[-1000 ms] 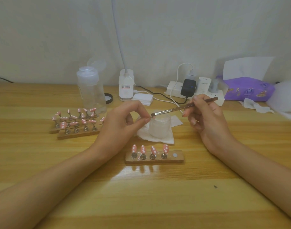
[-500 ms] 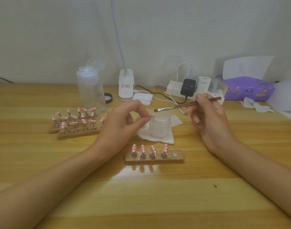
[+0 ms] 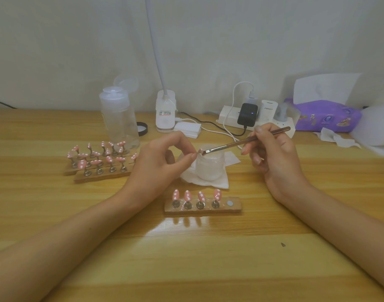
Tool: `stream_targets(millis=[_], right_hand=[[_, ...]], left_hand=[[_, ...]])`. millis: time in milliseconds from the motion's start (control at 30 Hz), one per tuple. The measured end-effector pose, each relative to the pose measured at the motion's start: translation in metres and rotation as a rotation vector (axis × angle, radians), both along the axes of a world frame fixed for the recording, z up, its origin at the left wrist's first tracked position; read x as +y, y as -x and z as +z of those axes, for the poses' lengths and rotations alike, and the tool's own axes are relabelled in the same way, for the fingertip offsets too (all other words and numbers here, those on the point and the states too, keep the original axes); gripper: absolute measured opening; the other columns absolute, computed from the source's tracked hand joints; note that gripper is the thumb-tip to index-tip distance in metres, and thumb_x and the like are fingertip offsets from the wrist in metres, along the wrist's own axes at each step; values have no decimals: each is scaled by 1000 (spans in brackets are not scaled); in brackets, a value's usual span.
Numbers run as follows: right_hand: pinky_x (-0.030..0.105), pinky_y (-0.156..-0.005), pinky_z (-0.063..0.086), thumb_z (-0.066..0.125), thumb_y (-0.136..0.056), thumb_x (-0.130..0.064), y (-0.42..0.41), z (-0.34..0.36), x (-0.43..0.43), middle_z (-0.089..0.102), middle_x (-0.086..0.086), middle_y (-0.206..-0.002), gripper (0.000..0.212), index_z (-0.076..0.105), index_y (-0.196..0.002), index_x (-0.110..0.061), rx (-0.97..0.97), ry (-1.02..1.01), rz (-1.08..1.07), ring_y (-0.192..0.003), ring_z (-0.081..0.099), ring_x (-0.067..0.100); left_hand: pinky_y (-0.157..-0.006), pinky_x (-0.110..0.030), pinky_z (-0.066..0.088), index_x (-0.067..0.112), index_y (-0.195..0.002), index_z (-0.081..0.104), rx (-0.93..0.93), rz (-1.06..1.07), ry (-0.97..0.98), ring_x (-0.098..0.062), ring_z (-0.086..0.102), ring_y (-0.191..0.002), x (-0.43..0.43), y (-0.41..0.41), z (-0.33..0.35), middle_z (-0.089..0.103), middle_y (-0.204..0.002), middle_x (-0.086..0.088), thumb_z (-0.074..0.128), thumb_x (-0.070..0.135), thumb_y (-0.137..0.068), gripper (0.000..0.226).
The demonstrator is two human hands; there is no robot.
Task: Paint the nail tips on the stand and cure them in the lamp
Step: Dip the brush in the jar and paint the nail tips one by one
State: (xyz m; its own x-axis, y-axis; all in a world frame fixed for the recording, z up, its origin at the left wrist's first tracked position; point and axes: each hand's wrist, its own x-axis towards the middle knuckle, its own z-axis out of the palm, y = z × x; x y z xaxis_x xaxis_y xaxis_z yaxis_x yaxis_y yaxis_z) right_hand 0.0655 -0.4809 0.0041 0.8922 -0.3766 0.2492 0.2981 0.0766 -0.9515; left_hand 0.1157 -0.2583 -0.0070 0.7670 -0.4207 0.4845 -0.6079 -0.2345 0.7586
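While left hand (image 3: pixel 162 158) pinches pink nail tip (image 3: pixel 200 151) between thumb and forefinger, right hand (image 3: pixel 271 153) grips brush (image 3: pixel 241 143), bristles touching tip, above frosted jar (image 3: pixel 209 168). Jar open, on white tissue (image 3: pixel 219 182); contents unclear. Clear bottle (image 3: pixel 119 125) behind, flip cap up. Four dotted tips (image 3: pixel 187 195) upright on near stand (image 3: pixel 230 209). Far left, two more stands (image 3: pixel 99 174), loaded.

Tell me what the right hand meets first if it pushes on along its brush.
Most likely the nail tip pinched in the left hand; the right hand's brush looks almost on it.
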Motion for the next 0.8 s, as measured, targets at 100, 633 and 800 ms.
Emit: stream_targets(millis=[100,633,800], right_hand=[[18,-40,28,49,-103,-20,1,0,-1,65,4,-58,29,55,-75,-20,-7,-24,-23,-39,39,9],[16,-39,29,49,-103,-22,3,2,3,66,5,-60,38,59,-67,-30,-65,81,-12,-39,39,10],[17,-39,32,50,-103,-22,5,5,-2,57,-4,-53,39,58,-66,-31,-120,4,-102,-42,44,10]], left_hand=[[-55,-36,47,24,-81,65,4,-3,1,-28,52,-54,0,0,0,68,-91,14,72,18,-90,13],[-54,-27,45,21,-81,66,18,-9,6,-10,47,-49,0,0,0,67,-83,17,72,18,-90,12],[-55,-33,48,24,-81,65,21,-7,0,-11,48,-49,1,0,0,68,-86,17,72,17,-90,13]])
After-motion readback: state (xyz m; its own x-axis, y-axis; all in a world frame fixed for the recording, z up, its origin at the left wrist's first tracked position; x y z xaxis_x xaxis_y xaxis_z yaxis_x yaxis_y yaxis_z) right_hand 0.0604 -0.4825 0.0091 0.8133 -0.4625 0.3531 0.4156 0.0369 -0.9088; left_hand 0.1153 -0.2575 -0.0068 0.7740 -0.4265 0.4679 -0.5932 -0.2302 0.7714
